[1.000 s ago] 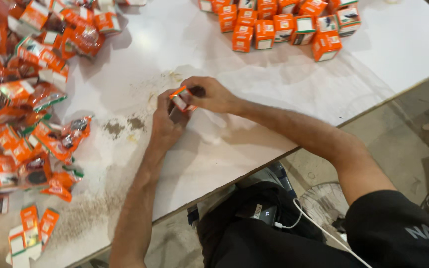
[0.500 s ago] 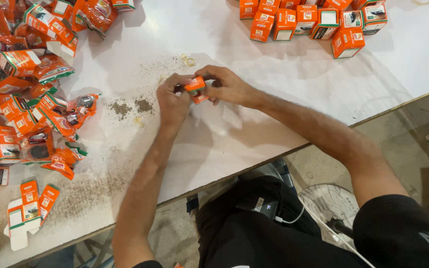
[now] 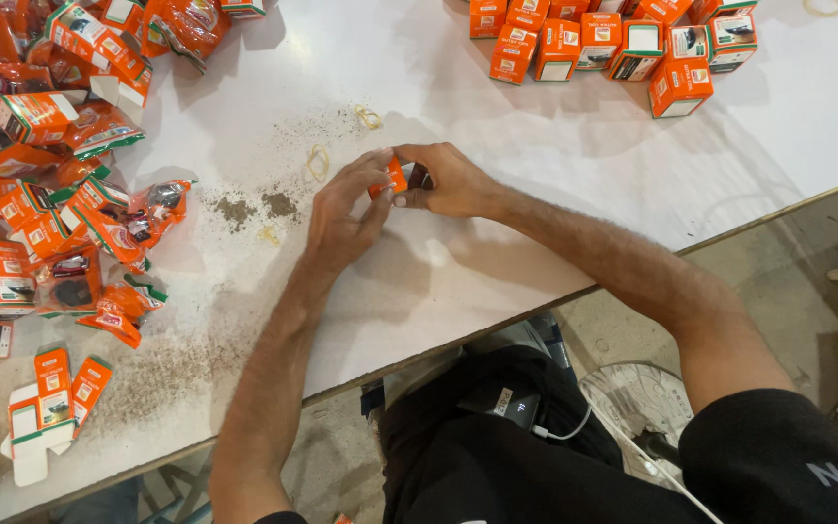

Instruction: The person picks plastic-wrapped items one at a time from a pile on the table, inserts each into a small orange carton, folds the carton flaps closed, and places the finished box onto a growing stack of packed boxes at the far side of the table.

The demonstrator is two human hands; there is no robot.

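We see the left hand (image 3: pixel 341 215) and right hand (image 3: pixel 448 182) both pinched on a small orange box (image 3: pixel 395 178) just above the white surface (image 3: pixel 555 194), mid-table. Fingers hide most of it, and a dark part beside it, possibly the contents, is unclear. The pile of orange packets (image 3: pixel 60 184) runs off the left edge.

My left hand (image 3: pixel 343 215) and right hand (image 3: pixel 450 181) meet in front of me, fingertips almost touching. My left fingers (image 3: pixel 372 173) curl inward and pinch, thumb below; my right fingers are bent and closed. Both forearms are bare and stretch forward, converging from my elbows.
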